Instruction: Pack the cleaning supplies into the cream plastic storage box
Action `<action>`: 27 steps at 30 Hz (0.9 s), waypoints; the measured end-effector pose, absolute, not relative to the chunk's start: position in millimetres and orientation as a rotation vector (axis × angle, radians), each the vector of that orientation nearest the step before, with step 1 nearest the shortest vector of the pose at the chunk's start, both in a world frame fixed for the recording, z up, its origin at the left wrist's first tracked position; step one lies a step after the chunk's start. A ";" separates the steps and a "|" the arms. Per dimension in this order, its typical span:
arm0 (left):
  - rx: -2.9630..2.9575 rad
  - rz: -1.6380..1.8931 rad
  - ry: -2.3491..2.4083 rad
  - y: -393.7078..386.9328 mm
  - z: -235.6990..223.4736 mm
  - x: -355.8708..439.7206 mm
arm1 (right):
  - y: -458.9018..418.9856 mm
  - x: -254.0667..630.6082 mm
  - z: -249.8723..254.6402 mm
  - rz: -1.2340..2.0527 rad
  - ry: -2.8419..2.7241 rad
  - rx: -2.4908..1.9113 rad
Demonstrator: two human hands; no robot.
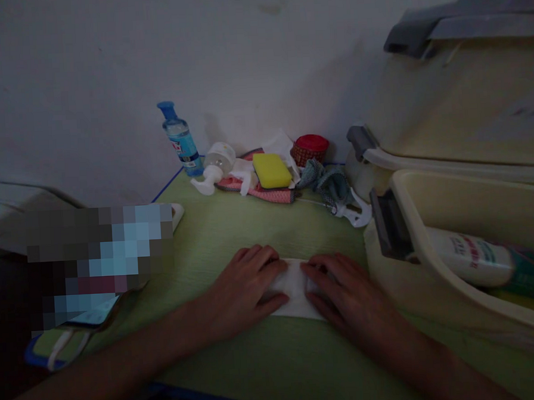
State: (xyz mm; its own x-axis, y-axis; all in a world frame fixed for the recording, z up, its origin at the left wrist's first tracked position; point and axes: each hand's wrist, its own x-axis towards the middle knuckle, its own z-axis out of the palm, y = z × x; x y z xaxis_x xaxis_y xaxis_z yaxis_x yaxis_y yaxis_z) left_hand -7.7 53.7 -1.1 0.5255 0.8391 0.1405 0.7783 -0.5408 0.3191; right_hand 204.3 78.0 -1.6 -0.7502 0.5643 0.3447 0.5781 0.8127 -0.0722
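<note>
A folded white cloth or tissue (295,287) lies flat on the green table (266,355) near its middle. My left hand (245,288) rests palm down on the cloth's left end, fingers stretched out over it. My right hand (343,291) lies palm down on its right end, fingers flat and pointing left. The fingertips of both hands nearly meet on top of the cloth. Neither hand is wrapped around anything.
Against the back wall stand a blue bottle (181,139), a white pump dispenser (216,167), a yellow sponge (271,170), a red-lidded jar (309,148) and a teal cloth (331,184). A cream bin (451,214) holding a white tube (471,258) is at right. A blurred patch covers the left.
</note>
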 end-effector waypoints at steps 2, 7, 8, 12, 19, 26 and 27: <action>2.527 0.399 1.382 52.7 -0.3 -6.7 | 77.0 204.1 -1.5 -0.058 -2.658 -0.875; 2.549 0.388 1.402 49.9 -3.6 -5.9 | 74.1 203.9 -2.4 -0.059 -2.654 -0.914; 2.565 0.392 1.403 49.3 -4.8 -5.9 | 73.7 204.0 -3.1 -0.075 -2.653 -0.919; 2.592 0.408 1.419 47.5 -8.3 -5.7 | 72.8 204.8 -6.6 -0.135 -2.646 -0.924; 2.636 0.392 1.437 46.6 -10.2 -4.1 | 71.8 205.3 -6.3 -0.056 -2.646 -0.930; 2.648 0.387 1.440 45.7 -11.9 -4.2 | 68.6 207.1 -5.5 -0.058 -2.671 -0.958; 2.650 0.387 1.440 45.7 -11.8 -4.3 | 68.0 207.2 -5.0 -0.068 -2.668 -0.955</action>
